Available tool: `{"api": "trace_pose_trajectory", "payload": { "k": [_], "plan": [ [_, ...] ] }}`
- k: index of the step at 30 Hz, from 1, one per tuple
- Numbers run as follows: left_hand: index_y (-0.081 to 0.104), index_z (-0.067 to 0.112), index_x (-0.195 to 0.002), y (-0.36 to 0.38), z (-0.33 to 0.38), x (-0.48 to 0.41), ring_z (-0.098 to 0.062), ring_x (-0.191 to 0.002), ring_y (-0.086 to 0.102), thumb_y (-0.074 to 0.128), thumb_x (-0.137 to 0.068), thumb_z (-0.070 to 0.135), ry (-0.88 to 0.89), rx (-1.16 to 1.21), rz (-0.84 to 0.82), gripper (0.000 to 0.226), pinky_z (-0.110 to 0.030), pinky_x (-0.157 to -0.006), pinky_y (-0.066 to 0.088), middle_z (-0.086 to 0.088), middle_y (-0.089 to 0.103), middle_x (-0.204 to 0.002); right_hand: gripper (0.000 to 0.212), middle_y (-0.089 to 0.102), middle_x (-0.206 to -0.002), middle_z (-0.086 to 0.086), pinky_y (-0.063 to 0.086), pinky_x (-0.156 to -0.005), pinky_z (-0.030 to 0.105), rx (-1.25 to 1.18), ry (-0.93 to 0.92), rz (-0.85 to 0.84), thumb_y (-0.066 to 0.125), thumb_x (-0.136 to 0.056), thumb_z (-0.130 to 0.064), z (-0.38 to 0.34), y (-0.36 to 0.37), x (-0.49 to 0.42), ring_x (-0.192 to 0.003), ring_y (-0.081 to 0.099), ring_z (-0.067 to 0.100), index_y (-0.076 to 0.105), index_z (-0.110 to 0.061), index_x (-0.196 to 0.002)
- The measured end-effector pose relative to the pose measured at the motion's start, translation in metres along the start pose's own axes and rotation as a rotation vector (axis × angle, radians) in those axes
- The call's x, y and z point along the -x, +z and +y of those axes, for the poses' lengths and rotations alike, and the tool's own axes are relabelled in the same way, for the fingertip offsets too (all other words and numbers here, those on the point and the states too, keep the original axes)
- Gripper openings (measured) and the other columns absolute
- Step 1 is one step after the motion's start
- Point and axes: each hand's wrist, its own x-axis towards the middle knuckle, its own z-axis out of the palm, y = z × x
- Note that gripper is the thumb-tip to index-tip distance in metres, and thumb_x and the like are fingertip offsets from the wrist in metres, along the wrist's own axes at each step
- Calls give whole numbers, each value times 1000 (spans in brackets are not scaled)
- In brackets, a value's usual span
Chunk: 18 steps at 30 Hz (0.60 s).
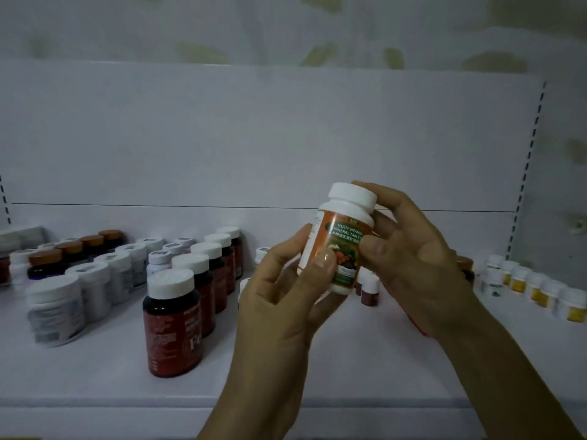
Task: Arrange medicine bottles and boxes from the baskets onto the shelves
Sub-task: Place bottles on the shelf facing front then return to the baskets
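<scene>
Nearest, the left hand [279, 300] and right hand [413, 268] together pinch a white-capped plastic bottle with an orange-and-green label [341, 239], upright above the middle of the white shelf [95, 376]. Lowered blind, it could topple the small dark-red bottles [370, 292] partly hidden behind the hands. A fingertip hold on slick plastic might slip.

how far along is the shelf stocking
Done: rows of red-labelled bottles, white bottles and small yellow-labelled bottles stand on the shelf. In hand: the left hand and right hand hold a multivitamin bottle above it. Left: placing it; the baskets are out of view.
</scene>
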Motion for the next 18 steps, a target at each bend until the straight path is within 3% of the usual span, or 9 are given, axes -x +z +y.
{"api": "trace_pose_trajectory", "payload": {
  "k": [2,4,6,11,12,13,14,16,18],
  "plan": [
    [71,28,-104,4,-4,3,-17,-96,69,76,-65,21,125,-130,40,40,-24,-70,56,2,71,-105,54,67,-114,2,56,-77,29,-38,12,13,76,-75,-28,4,4,5,-104,66,21,54,-31,-124],
    [70,33,-104,5,-11,5,-15,-104,65,81,-64,26,369,-443,93,43,-28,-76,56,8,67,-110,53,68,-109,2,55,-66,21,-106,51,43,74,-79,-13,7,5,9,-92,68,15,52,-29,-125],
    [61,34,-114,3,-23,10,-17,-113,59,76,-68,33,528,-651,129,48,-32,-83,55,13,61,-117,53,67,-112,5,55,-69,23,-205,56,-21,74,-79,-15,8,6,13,-96,68,19,54,-31,-125],
    [58,32,-109,13,-24,21,-14,-98,67,75,-62,42,180,-244,228,51,-20,-66,56,11,68,-105,59,61,-127,10,54,-88,35,-407,28,-131,76,-77,-19,18,-8,17,-116,60,29,52,-27,-130],
    [60,28,-105,14,-25,18,-19,-93,70,33,-81,3,45,-107,236,44,-22,-61,57,4,71,-102,62,60,-128,11,53,-89,37,-423,22,-136,77,-77,-18,20,-11,16,-117,58,30,50,-26,-132],
    [60,24,-104,12,-21,22,-24,-87,71,46,1,50,-95,-69,177,109,-24,-58,58,-4,73,-100,64,58,-131,12,51,-92,39,-423,9,-148,77,-76,-18,22,-13,15,-121,55,32,49,-27,-133],
    [61,22,-104,7,-27,19,-26,-81,72,64,-56,52,-178,63,140,57,-25,-57,58,-10,73,-97,64,56,-134,13,49,-95,42,-406,-4,-162,77,-76,-17,24,-13,14,-125,51,34,49,-28,-133],
    [62,20,-105,8,-20,22,-24,-79,73,63,-67,42,-174,60,99,44,-23,-58,57,-11,74,-95,62,52,-137,13,48,-96,41,-348,-17,-175,77,-77,-18,28,-12,13,-128,49,34,51,-30,-132],
    [61,18,-105,6,-21,25,-17,-89,72,77,-69,24,-7,-61,122,41,-20,-64,56,-3,73,-102,59,54,-134,11,50,-92,37,-333,24,-142,78,-75,-23,31,-10,13,-124,53,30,55,-33,-128]
  ]
}}
